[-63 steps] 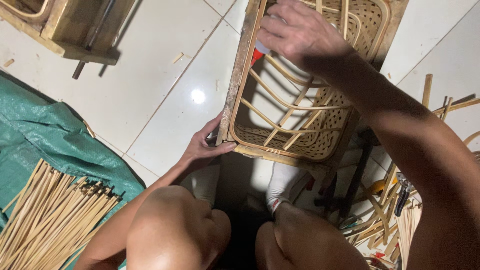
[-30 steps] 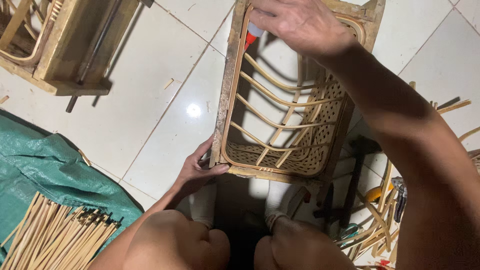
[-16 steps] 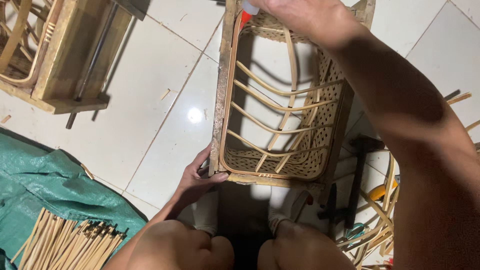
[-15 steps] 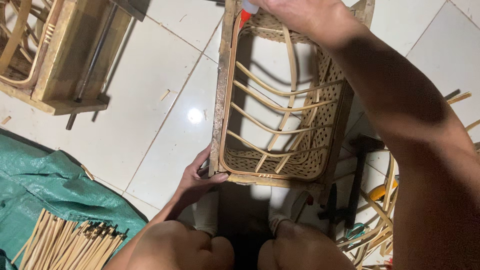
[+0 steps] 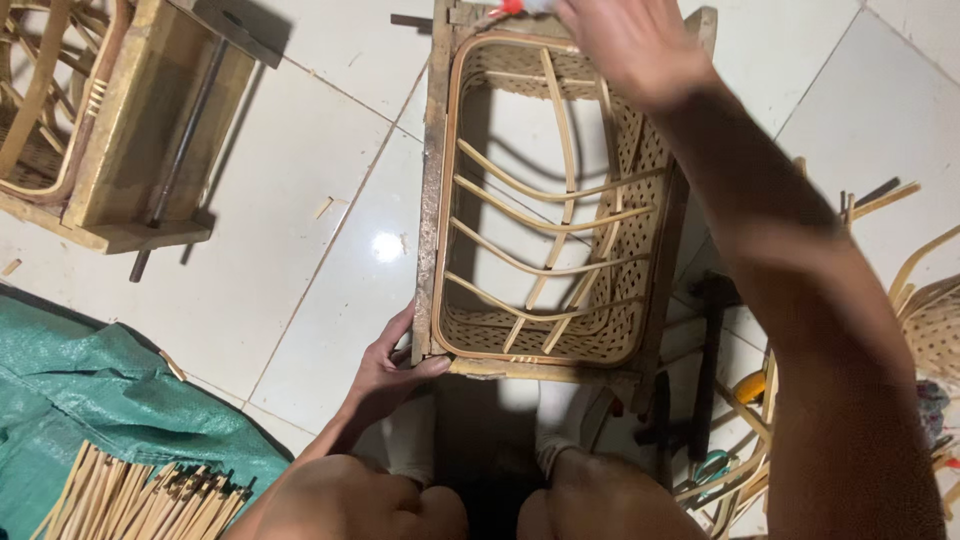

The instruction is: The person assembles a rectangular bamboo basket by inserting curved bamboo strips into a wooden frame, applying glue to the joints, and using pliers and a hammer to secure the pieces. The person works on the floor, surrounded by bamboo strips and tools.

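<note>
Knees [image 5: 470, 500] at the bottom edge, person seated or crouched over a white tile floor [image 5: 300, 260]. Bundle of cane strips [image 5: 140, 500] lies bottom left on a green tarp [image 5: 90, 400].

Left hand [image 5: 385, 375] just past the knees, gripping the near left corner of the frame [image 5: 432, 200]: thumb laid along the near rail, fingers curled round the corner post, closed on the wood.

Frame is a rectangular wooden mould standing on the floor between the feet, long side running away from the camera. Inside it sits a half-woven basket [image 5: 610, 330]: cane rim following the frame's inner edge, curved ribs crossing the open middle, open-pattern weave filled in along the right side and near end, floor visible through the rest.

Right of the frame, a clutter of tools [image 5: 705, 380] and loose cane on the floor, partly hidden by the right forearm. Another woven piece [image 5: 935, 320] at the right edge.

Right hand [image 5: 625, 45] reaches over the far end of the frame, blurred. Something red and white [image 5: 520, 7] shows at its fingertips by the top edge; cannot tell whether the fingers are closed on it or how wide they are.

Far left, a second wooden frame [image 5: 130, 130] with a metal rod [image 5: 180, 160] along it.
</note>
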